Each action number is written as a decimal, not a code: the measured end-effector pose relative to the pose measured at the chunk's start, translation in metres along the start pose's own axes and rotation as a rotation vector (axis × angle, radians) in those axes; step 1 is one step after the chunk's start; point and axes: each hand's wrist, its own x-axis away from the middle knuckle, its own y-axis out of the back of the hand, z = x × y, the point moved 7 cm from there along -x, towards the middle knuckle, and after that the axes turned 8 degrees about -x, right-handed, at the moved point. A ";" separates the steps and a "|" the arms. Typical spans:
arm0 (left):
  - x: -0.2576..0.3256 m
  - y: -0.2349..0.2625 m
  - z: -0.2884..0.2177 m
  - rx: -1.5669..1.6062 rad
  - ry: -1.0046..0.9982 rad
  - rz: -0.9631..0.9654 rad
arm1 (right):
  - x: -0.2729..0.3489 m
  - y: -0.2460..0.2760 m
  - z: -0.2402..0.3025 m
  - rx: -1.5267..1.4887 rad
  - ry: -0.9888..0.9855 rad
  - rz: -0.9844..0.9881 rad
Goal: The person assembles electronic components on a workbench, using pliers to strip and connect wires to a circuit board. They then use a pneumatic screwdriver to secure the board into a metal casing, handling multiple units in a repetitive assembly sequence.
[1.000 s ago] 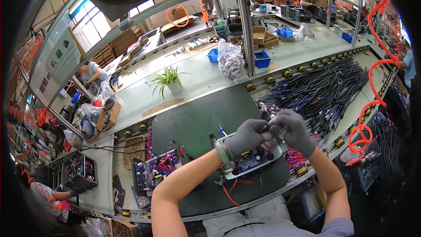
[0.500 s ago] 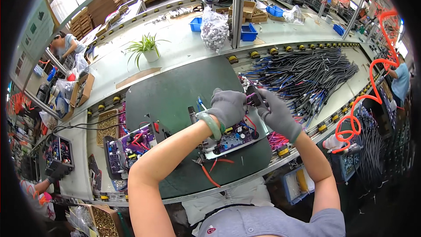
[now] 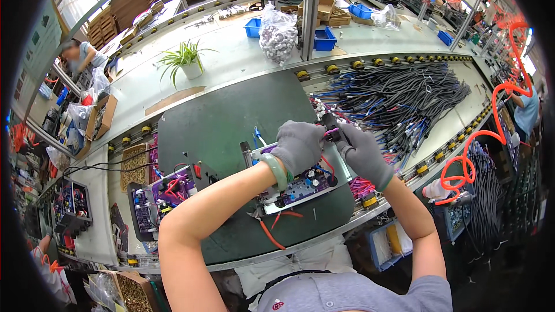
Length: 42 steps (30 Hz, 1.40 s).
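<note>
Both hands wear grey gloves and meet over the far right part of an open device with a purple circuit board [image 3: 300, 187] in a pale metal tray. My left hand [image 3: 299, 147] is closed, its fingertips pinching a purple wire [image 3: 330, 132]. My right hand [image 3: 365, 157] grips a small black panel [image 3: 329, 121] that stands upright beside the wire's end. The panel's lower part is hidden by the gloves. In front of the device, pliers with red-orange handles [image 3: 270, 234] lie on the dark green mat [image 3: 231, 104]. My left forearm covers part of the board's left side.
A second open device [image 3: 167, 193] sits at the left. Many black cables [image 3: 404, 92] lie on the roller line at the right, beneath a hanging orange coiled hose [image 3: 491, 130]. A potted plant [image 3: 191, 69] and a bag of white parts [image 3: 278, 40] stand beyond the mat. Co-workers sit farther off.
The hands stay together at the black panel and purple wire, with only slight finger shifts. The whole view has shifted a little. At the far left, a co-worker's gloved hand has drawn back from another device.
</note>
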 end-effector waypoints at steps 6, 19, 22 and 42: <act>0.003 0.004 0.001 -0.031 0.035 0.089 | 0.000 -0.002 -0.001 -0.048 -0.019 0.029; 0.001 -0.005 -0.001 0.015 -0.041 -0.024 | 0.001 -0.002 -0.001 -0.008 -0.033 -0.016; -0.004 -0.002 -0.002 0.025 -0.028 0.016 | 0.000 -0.004 -0.004 0.020 -0.017 -0.025; 0.007 0.004 0.023 0.480 0.150 0.093 | 0.002 0.000 -0.016 -0.074 0.053 -0.076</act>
